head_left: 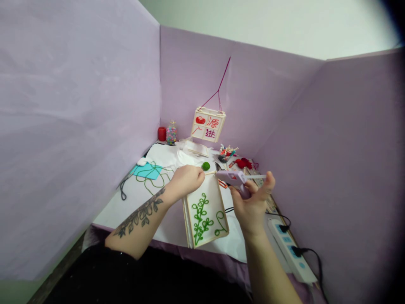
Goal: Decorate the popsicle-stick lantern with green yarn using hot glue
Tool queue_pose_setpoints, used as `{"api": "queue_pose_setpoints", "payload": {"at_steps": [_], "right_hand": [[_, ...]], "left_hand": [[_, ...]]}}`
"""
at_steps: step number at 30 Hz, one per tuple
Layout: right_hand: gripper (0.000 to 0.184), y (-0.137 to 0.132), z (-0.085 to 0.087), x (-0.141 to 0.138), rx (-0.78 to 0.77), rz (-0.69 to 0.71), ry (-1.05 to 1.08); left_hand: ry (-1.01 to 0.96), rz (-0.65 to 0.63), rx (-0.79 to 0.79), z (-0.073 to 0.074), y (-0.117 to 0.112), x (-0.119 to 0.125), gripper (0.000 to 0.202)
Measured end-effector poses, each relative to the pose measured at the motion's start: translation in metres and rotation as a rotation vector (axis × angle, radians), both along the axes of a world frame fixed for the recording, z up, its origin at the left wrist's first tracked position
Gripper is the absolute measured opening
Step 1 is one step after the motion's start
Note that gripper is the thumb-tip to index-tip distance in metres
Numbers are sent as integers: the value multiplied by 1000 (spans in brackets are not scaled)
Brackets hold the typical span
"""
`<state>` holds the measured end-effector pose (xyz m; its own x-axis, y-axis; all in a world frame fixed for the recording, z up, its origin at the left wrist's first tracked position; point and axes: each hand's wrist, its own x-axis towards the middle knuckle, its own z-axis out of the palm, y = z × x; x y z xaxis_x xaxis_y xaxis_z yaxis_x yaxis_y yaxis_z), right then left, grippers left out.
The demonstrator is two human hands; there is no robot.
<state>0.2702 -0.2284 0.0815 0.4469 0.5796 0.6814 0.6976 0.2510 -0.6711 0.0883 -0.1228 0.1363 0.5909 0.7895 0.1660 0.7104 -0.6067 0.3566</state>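
Observation:
My left hand [186, 179] is closed in a pinch on a thin wooden stick [210, 172] that points right, just above the top edge of a wooden-framed panel [207, 215] bearing green yarn vines. My right hand [253, 202] is wrapped round the handle of a pale purple glue gun [232, 177]. Its nozzle faces left and nearly meets the stick's tip. A green ball of yarn [205, 166] lies just behind the stick.
A hanging stick-framed sign [209, 124] with red characters sits at the back. A red cup [162, 134], a bead jar [171, 133], green cord [152, 175], a teal sheet [146, 171] and red yarn [243, 163] lie around. A power strip [289, 249] sits at right. Purple partition walls enclose the table.

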Motion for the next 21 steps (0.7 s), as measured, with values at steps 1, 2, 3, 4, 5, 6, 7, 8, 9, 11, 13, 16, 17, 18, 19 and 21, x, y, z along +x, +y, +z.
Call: {"api": "queue_pose_setpoints", "payload": {"at_steps": [1,2,3,4,5,6,7,8,9,11,13,16,17,18,19,21], "right_hand": [[97,0,0,0,3,-1,-3],[97,0,0,0,4,-5,-8],[96,0,0,0,5,-10,-15],[96,0,0,-1,7,-15,-23],[96,1,0,-1,9,-19,-29],[96,1,0,-1,10,-21,-33],[95,1,0,-1,10,-21,-34],[95,1,-1,-1,7,-20,-34],[95,1,-1,0,6,-21,-34],[96,2,-2,0,5,-35,-39],[96,2,-3,1,14,-51,-46],[97,4,-4,2,34,-54,-61],[97,4,-4,2,37,-52,-67],[96,4,-4,2,40,-51,-75],[96,4,-4,1,43,-52,-83],[95,4,-3,1,45,-61,-95]], "left_hand": [[3,3,-5,0,0,0,37],[6,5,-10,0,0,0,37],[8,8,-12,0,0,0,37],[10,10,-13,0,0,1,37],[11,9,-11,0,1,1,37],[11,8,-7,0,1,1,37],[11,6,-2,-1,1,1,37],[11,5,2,-1,1,1,38],[12,4,5,-1,1,1,38],[11,4,10,-2,1,1,38],[12,6,10,-2,1,1,38],[13,11,4,0,0,1,37],[13,12,1,0,0,1,37],[12,11,0,0,0,1,37],[9,9,-1,1,0,1,37],[3,6,-1,1,0,1,37]]}}
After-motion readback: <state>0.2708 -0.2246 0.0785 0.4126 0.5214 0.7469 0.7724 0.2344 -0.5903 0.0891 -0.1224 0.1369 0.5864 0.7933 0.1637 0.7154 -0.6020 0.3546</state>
